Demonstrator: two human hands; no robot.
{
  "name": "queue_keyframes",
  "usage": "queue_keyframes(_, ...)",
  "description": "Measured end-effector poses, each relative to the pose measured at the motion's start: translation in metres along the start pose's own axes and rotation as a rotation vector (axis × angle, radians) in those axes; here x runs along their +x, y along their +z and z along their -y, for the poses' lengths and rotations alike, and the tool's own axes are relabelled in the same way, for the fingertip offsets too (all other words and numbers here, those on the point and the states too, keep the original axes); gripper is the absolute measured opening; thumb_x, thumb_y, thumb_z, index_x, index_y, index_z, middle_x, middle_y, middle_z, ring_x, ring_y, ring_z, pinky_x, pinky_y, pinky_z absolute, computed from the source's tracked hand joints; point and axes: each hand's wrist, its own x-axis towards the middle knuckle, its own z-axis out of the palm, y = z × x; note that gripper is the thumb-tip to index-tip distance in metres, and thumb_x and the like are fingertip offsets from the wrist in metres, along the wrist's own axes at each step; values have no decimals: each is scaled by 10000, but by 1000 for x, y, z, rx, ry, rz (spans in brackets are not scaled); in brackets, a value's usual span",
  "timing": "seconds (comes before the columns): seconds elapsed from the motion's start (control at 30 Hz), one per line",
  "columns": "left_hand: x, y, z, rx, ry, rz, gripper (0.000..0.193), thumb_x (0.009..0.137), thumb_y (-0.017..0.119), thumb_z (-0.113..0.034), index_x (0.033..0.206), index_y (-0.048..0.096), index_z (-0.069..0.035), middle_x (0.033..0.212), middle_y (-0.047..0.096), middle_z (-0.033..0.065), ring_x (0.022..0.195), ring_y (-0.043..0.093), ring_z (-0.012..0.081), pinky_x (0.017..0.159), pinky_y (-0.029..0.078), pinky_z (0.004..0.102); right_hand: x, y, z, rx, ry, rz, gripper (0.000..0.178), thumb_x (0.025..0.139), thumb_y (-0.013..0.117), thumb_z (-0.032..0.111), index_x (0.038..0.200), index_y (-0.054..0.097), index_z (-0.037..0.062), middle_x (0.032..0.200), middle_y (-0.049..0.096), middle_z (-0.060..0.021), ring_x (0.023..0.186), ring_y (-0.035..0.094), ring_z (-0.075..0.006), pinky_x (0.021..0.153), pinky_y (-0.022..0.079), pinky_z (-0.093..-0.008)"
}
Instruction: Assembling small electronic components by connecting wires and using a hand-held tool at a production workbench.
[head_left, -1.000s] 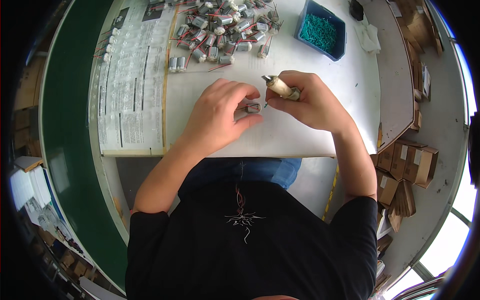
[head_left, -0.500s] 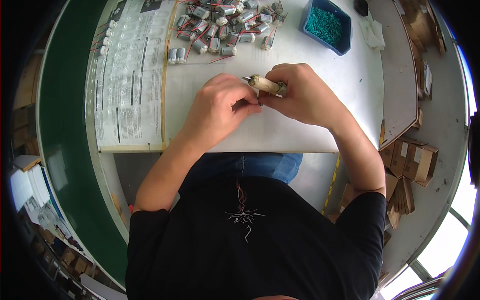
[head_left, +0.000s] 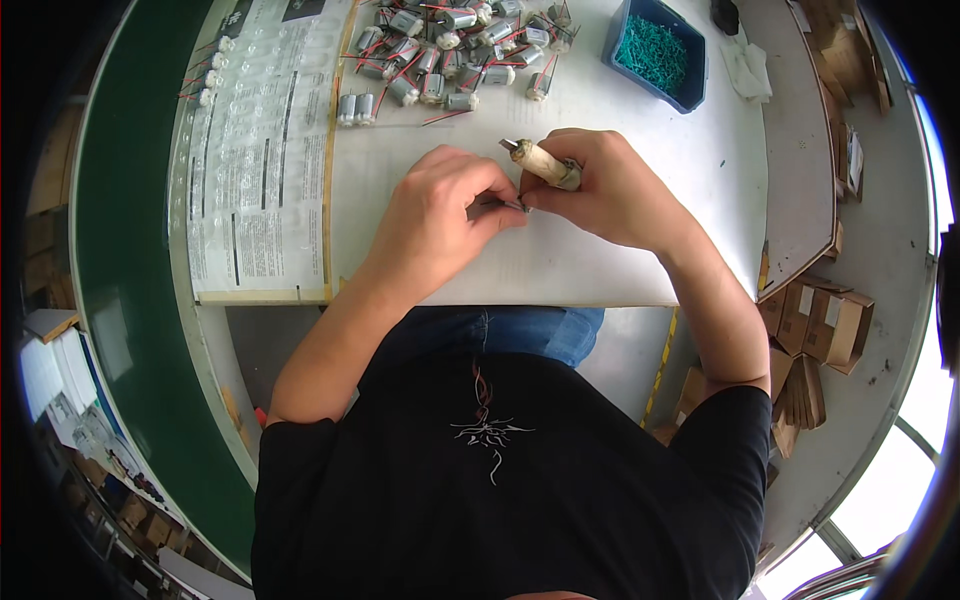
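Observation:
My left hand is closed, thumb and forefinger pinching a small part whose metallic end just shows at the fingertips; its kind is too small to make out. Against it comes my right hand, with thumb and forefinger meeting the left fingertips. A tool with a beige tape-wrapped handle and a short metal tip lies in the right hand's grip, the tip pointing up and left. Beyond both hands lies a pile of small silver motors with red wires and white ends.
A blue bin with green bits stands at the far right, beside a white cloth and a black object. Printed sheets under clear plastic cover the table's left side. Several motors stand on them. Cardboard boxes are at right.
The tool in my right hand has turned slightly, its tip shifting right and up. A bit more of the small part shows at the fingertips. Both hands remain nearly in place.

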Motion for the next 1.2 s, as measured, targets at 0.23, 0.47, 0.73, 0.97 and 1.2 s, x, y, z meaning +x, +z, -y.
queue_keyframes(0.23,1,1,1,-63,-17,-19,223,747,894,-75,854,701,-41,820,734,67,862,675,280,775,554,413,-9,9,-7,98,-39,-61,132,858,792,-17,980,743,-6,941,707,-88,834,665,-183,762,539,-332)
queue_keyframes(0.47,1,-1,-1,-49,-8,-15,222,748,891,-71,859,700,-40,821,734,68,859,676,276,763,556,410,-8,7,-11,101,-48,-49,124,883,764,-33,998,730,-3,940,695,-72,856,652,-159,784,535,-324)
queue_keyframes(0.73,1,1,-1,-64,-21,-20,215,754,889,-66,852,699,-41,817,730,69,850,671,272,735,562,407,-6,5,-6,176,8,20,133,902,754,-17,1026,708,-1,939,685,-44,854,614,-131,779,524,-314)
queue_keyframes(0.97,1,-1,-2,-64,-26,-15,210,757,888,-64,846,699,-43,819,729,73,851,671,274,725,563,408,-4,3,-5,188,82,56,138,907,760,8,1033,704,-2,937,696,-46,856,604,-118,768,518,-304)
queue_keyframes(1.2,2,-1,-1,-61,-19,-25,212,749,889,-61,837,698,-48,806,723,71,855,674,277,733,563,413,-3,2,-3,158,84,55,149,908,760,11,1045,705,-2,933,700,-46,842,601,-113,756,516,-297)
